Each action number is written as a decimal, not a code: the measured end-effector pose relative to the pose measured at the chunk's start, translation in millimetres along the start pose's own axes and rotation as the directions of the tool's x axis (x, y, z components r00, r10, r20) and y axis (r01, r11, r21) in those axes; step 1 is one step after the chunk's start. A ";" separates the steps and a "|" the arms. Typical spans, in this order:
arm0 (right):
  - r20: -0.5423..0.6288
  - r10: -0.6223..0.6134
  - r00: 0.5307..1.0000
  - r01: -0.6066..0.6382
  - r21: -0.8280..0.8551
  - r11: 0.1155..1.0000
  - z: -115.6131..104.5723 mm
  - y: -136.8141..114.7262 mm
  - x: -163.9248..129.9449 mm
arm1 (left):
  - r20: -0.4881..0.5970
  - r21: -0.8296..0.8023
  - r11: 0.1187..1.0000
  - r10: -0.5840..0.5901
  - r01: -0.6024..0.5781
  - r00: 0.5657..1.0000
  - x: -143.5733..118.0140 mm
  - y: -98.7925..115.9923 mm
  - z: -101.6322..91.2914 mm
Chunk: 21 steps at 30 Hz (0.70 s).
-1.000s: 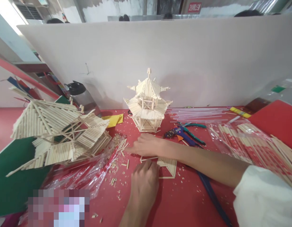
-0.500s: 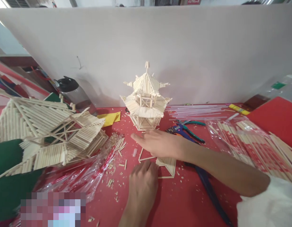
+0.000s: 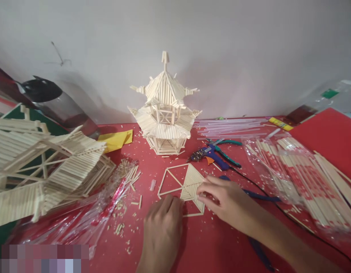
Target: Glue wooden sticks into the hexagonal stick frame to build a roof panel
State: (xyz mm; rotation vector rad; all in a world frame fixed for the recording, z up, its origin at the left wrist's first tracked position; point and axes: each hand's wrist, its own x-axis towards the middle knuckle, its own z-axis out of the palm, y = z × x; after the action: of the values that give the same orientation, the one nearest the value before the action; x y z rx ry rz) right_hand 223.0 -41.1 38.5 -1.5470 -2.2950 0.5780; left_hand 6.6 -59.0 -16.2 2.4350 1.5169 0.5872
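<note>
A flat hexagonal stick frame (image 3: 162, 182) lies on the red table, its right-hand panels filled with short cut sticks and its left-hand ones bare. My left hand (image 3: 164, 223) is closed over the frame's lower left edge, with its fingertips hidden underneath. At the right edge, my right hand (image 3: 221, 195) has its thumb and fingers curled in against the filled panels. Just behind the frame stands a two-tier stick pagoda (image 3: 165, 102). A blue glue gun (image 3: 208, 153), with a small light on, lies beyond my right hand.
A larger stick building (image 3: 70, 170) stands at left over plastic wrapping (image 3: 75, 223). Stick scraps (image 3: 120, 227) litter the table. On the right are green-handled pliers (image 3: 228, 153), blue-handled pliers (image 3: 260, 195), glue sticks (image 3: 229, 127) and packed chopsticks (image 3: 303, 178). A black cord (image 3: 280, 208) runs rightward.
My right hand has drawn back from in front of the pagoda to the frame's right edge, uncovering the frame and glue gun. My left hand stays at the frame. The view has tilted down and shifted right.
</note>
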 end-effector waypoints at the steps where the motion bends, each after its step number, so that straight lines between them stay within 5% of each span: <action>1: -0.026 -0.001 1.000 0.001 0.003 1.000 8.6 0.1 -3.6 | 0.000 0.009 1.000 0.003 -0.003 1.000 0.0 -0.1 0.4; 7: -0.067 -0.035 0.997 0.031 -0.056 0.998 37.6 1.7 -8.4 | -0.048 0.037 0.999 0.023 -0.021 0.999 0.4 0.0 3.6; 21: -0.025 -0.040 0.999 0.038 -0.062 0.997 31.3 -1.9 -6.5 | -0.037 -0.130 0.990 -0.064 0.059 0.997 3.7 -5.9 -7.1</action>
State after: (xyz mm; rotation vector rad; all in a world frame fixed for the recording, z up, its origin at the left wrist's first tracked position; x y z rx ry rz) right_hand 209.2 -52.7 11.9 -1.5241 -2.3385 0.4781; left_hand 0.2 -53.3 -11.3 2.2857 1.5139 0.7036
